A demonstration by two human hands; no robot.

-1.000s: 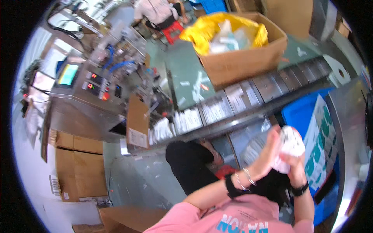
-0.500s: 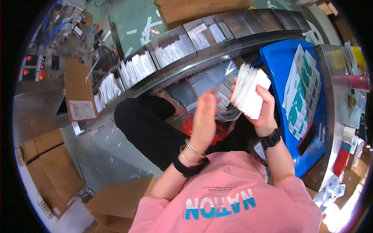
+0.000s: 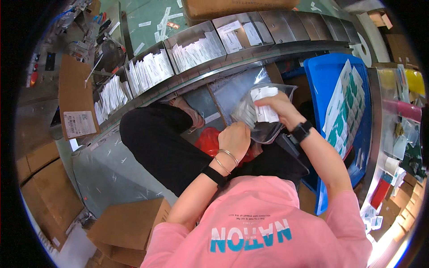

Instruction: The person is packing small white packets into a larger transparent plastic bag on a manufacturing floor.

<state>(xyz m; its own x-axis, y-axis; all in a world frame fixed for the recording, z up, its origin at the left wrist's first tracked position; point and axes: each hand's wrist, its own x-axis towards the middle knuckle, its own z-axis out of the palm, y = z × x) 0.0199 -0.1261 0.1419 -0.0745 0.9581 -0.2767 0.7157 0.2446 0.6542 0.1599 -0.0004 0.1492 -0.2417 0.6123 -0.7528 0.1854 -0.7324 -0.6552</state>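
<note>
A clear plastic bag [image 3: 263,129] hangs open over my lap. My left hand [image 3: 234,137] is closed on the bag's near edge and holds it. My right hand [image 3: 278,107] grips a stack of small white packets [image 3: 263,105] at the mouth of the bag, partly inside it. More white packets show through the plastic on the bag's left side. I wear bracelets and a black band on my left wrist and a black watch on my right wrist.
A curved row of metal bins [image 3: 196,49] with several upright white packets runs above my hands. A blue bin [image 3: 333,89] with white-and-green printed sheets stands at the right. Cardboard boxes [image 3: 127,228] lie at lower left, a red object [image 3: 210,140] under my hands.
The view has tilted down toward my lap. My right hand has lowered the stack of white packets into the clear bag's mouth, and my left hand has moved down to the bag's edge.
</note>
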